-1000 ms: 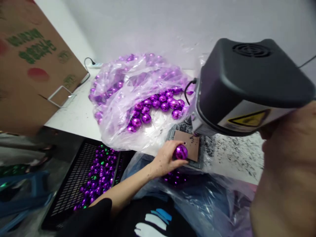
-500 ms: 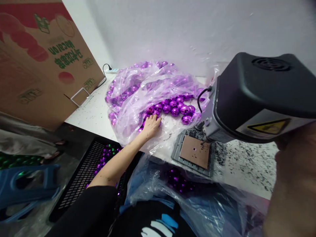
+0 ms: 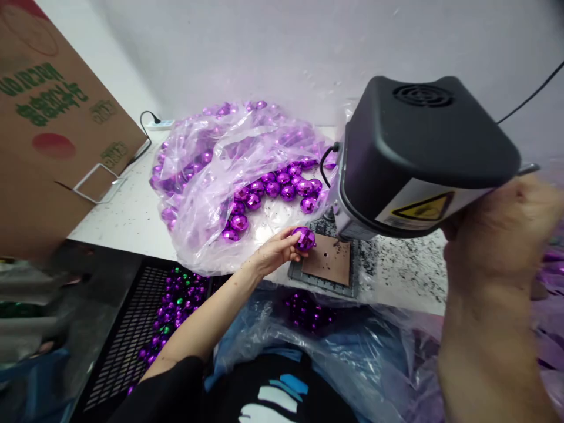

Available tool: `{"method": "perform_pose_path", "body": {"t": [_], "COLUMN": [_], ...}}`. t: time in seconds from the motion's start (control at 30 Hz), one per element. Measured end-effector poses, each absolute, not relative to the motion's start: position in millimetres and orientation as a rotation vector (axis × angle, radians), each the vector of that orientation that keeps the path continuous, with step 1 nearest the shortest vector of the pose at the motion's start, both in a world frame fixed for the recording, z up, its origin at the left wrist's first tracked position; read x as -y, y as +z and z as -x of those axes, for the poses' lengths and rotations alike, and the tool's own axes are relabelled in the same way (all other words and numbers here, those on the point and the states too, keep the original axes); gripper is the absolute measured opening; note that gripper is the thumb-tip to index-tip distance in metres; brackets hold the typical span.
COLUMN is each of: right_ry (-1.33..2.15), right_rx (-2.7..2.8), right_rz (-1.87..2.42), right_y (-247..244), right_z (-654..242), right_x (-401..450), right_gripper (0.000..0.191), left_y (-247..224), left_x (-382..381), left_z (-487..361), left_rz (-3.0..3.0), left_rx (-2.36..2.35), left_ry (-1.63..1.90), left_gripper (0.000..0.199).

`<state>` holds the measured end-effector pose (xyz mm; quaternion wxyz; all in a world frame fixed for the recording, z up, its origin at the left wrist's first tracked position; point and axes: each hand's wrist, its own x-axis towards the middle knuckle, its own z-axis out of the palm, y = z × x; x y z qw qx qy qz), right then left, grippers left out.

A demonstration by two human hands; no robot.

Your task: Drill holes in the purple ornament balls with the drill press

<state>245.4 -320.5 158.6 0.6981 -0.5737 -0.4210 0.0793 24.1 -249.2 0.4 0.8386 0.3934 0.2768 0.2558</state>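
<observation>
My left hand (image 3: 282,249) pinches a shiny purple faceted ball (image 3: 304,239) between thumb and fingers. The ball is held over the left edge of a square brown plate (image 3: 328,261) with a small hole in its middle. Over the plate's right side stands a black bench machine (image 3: 423,147) with a yellow warning label. My right hand (image 3: 506,217) is closed round a lever (image 3: 529,169) on the machine's right side; its fingers are partly hidden behind the housing. Several loose purple balls (image 3: 288,192) spill from a clear plastic bag (image 3: 202,200) behind my left hand.
A large cardboard box (image 3: 57,135) stands at the left. Below the white table (image 3: 114,217), a black crate (image 3: 118,335) holds small purple and green balls. Plastic sheeting (image 3: 259,335) covers my lap, with purple balls in it. Dark flakes (image 3: 409,273) litter the tabletop at right.
My left hand has moved from the ball pile towards the brown plate, now with one purple ball in it. The view has shifted, and more of my right hand shows.
</observation>
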Motion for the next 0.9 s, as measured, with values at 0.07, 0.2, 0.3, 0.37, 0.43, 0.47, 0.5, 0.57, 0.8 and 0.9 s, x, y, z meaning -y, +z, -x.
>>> {"method": "perform_pose_path", "body": {"t": [0.07,0.2,0.3,0.37,0.43,0.47,0.5,0.57,0.8,0.9], "right_ry": [0.191,0.217,0.203,0.206,0.211,0.212,0.213,0.215,0.168,0.043], "right_rx": [0.882,0.849,0.850,0.857,0.855,0.854,0.851,0.846,0.897,0.912], "right_rz": [1.271,1.267,1.260,1.264,1.271,1.276,1.277,1.275,1.263,1.303], "right_y": [157.8,152.8,150.2,150.0,150.6,151.0,151.4,151.8,151.3,145.9], "right_z": [-246.2,-251.3,-254.3,-254.4,-253.0,-252.0,-251.0,-249.5,-250.0,-240.9], "right_x": [320.7,319.5,318.4,318.5,319.2,319.7,320.1,320.7,323.9,332.6], "right_gripper": [0.048,0.047,0.046,0.045,0.045,0.045,0.045,0.045,0.046,0.041], "left_y": [-2.8,-4.0,-4.7,-5.6,-6.4,-6.8,-7.3,-8.7,-20.7,-23.4], "left_x": [253.1,264.5,274.0,278.7,281.5,282.4,282.9,283.4,283.7,283.4], "left_z": [-31.6,-44.9,-53.4,-57.7,-61.4,-63.3,-65.5,-71.1,-89.1,-89.2], "left_rz": [-0.942,-1.369,-1.670,-1.838,-1.994,-2.068,-2.136,-2.244,-2.325,-2.316], "left_rx": [-0.653,-0.795,-0.824,-0.864,-0.895,-0.895,-0.891,-0.902,-1.056,-1.025], "left_ry": [0.546,0.614,0.651,0.644,0.634,0.631,0.626,0.613,0.725,0.760], "left_gripper": [0.053,0.049,0.044,0.046,0.049,0.050,0.049,0.047,0.045,0.045]}}
